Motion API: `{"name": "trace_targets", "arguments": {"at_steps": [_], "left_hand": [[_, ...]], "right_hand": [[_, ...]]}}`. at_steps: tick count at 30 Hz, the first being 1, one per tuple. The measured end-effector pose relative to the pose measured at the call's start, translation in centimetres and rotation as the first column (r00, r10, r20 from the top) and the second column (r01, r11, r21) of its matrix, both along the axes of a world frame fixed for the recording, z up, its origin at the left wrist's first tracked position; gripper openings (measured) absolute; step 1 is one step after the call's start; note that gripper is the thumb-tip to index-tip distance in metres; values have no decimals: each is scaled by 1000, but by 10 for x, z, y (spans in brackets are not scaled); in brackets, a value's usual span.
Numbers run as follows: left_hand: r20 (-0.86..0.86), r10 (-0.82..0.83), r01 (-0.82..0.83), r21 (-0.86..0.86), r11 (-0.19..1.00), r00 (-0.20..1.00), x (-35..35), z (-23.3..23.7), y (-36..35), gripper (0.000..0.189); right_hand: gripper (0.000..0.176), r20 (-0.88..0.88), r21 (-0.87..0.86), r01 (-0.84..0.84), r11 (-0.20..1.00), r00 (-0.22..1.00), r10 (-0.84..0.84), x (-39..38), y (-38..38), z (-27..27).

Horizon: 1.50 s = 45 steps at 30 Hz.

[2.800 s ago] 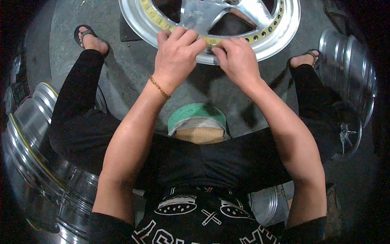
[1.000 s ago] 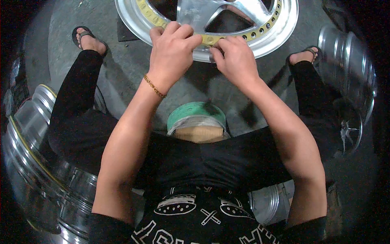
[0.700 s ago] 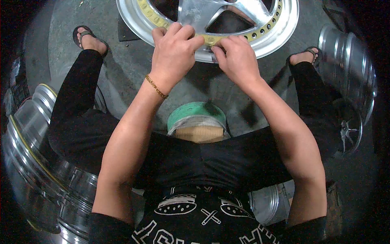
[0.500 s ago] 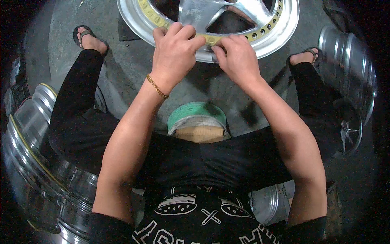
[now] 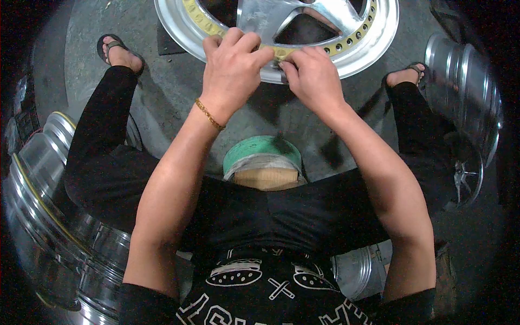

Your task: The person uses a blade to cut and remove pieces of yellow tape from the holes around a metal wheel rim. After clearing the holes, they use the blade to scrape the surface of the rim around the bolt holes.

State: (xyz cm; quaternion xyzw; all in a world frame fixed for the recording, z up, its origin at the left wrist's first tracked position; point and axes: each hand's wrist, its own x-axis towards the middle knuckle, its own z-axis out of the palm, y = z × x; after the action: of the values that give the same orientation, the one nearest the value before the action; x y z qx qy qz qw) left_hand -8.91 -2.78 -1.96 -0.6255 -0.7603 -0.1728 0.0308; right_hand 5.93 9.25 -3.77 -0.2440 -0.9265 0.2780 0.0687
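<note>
A silver wheel rim (image 5: 374, 54) lies at the top of the view, with yellow tape (image 5: 201, 20) along its ring of holes. On the right stretch of the ring the holes show dark and uncovered. My left hand (image 5: 233, 67) rests on the near part of the ring, fingers bent over the tape. Close beside it, my right hand (image 5: 311, 73) is pinched at the tape's edge, thumb and forefinger together. Something small and dark shows at those fingertips, too small to make out. The undersides of my left fingers are hidden.
Stacked metal rims (image 5: 40, 189) stand at the left, and more rims (image 5: 460, 92) at the right. A green round object (image 5: 262, 147) with a wooden block (image 5: 265, 178) sits between my legs. My feet in sandals are on the grey floor (image 5: 168, 103).
My right hand has shifted slightly to the left, closer to my left hand, along the tape. My left hand has hardly moved.
</note>
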Motion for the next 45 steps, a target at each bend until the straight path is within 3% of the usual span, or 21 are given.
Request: {"name": "trace_targets", "arguments": {"at_steps": [3, 13, 19, 28, 30, 34, 42, 45], "left_hand": [[-1, 0, 0, 3, 1000, 1000, 0, -1, 1, 15], [-30, -8, 9, 32, 999, 1000, -1, -1, 3, 15], [-17, 7, -8, -61, 998, 1000, -1, 3, 0, 14], [-18, -11, 11, 28, 1000, 1000, -2, -1, 3, 15], [-26, -19, 19, 3, 1000, 999, -3, -1, 3, 22], [-28, -17, 19, 41, 999, 999, -2, 1, 4, 15], [5, -3, 3, -93, 996, 1000, 0, 5, -2, 21], [15, -6, 7, -23, 1000, 1000, 1, 5, 0, 15]], "right_hand": [[15, -80, 8, 17, 1000, 997, -16, 1, -2, -2], [15, -71, 27, 5, 1000, 998, -3, 1, -2, -3], [15, -81, 13, 13, 1000, 997, -12, 1, -1, -3], [14, -92, 29, 1, 1000, 996, 2, 0, -2, -4], [14, -95, 31, 5, 999, 995, -1, 0, -2, -4], [14, -86, 31, 13, 999, 996, -10, 1, -2, -4], [14, -94, 45, 4, 999, 996, 1, 3, -1, -3], [14, -97, 43, 15, 999, 995, -11, 3, -1, -2]]}}
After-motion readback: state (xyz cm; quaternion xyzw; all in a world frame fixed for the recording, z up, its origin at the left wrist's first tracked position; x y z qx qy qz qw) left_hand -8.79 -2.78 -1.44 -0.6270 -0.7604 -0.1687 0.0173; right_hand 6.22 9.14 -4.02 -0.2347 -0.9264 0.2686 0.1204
